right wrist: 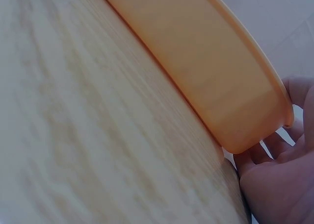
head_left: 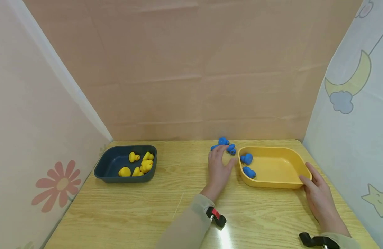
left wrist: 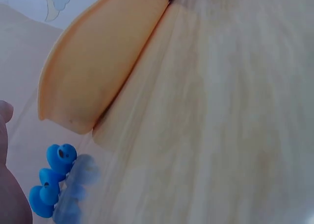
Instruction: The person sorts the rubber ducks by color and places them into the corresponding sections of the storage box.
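Observation:
My left hand (head_left: 218,171) reaches over a small group of blue rubber ducks on the table, its fingers loosely bent and thumb apart from them. One blue duck (head_left: 223,140) sits behind the fingertips, another (head_left: 231,149) lies between fingers and thumb, and a third is partly hidden by the hand. In the left wrist view the blue ducks (left wrist: 61,157) stand in a row beside the yellow tray (left wrist: 98,62). My right hand (head_left: 320,193) holds that tray (head_left: 275,185) by its near right corner, thumb at the rim. Two blue ducks (head_left: 249,172) lie at the tray's left end.
A dark blue tray (head_left: 101,172) stands at the left of the wooden table (head_left: 122,214), with several yellow rubber ducks (head_left: 146,166) inside. Brown paper (head_left: 185,86) rises behind the table; patterned sheets (head_left: 344,145) hang at both sides.

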A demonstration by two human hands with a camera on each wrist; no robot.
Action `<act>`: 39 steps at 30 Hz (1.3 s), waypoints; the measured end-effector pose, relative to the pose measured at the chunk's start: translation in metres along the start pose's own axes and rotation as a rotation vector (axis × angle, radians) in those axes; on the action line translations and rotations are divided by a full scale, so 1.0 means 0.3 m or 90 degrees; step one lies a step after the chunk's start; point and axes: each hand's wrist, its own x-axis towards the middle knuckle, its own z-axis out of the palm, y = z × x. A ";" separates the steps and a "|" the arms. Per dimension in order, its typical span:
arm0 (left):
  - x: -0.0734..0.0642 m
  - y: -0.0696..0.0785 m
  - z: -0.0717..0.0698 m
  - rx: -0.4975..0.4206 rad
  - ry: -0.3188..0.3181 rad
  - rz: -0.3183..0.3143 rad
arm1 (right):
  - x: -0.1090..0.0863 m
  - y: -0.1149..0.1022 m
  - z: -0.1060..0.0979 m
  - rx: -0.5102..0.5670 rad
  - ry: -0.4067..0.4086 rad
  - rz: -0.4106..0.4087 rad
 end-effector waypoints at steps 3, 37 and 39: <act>0.011 -0.020 -0.002 0.020 0.004 0.001 | 0.003 -0.004 -0.002 0.003 0.000 -0.001; 0.099 -0.152 -0.005 0.160 -0.150 -0.140 | -0.002 0.001 -0.001 -0.009 -0.005 -0.002; 0.100 -0.151 -0.006 0.179 -0.161 -0.138 | -0.001 -0.001 0.000 -0.008 -0.004 -0.004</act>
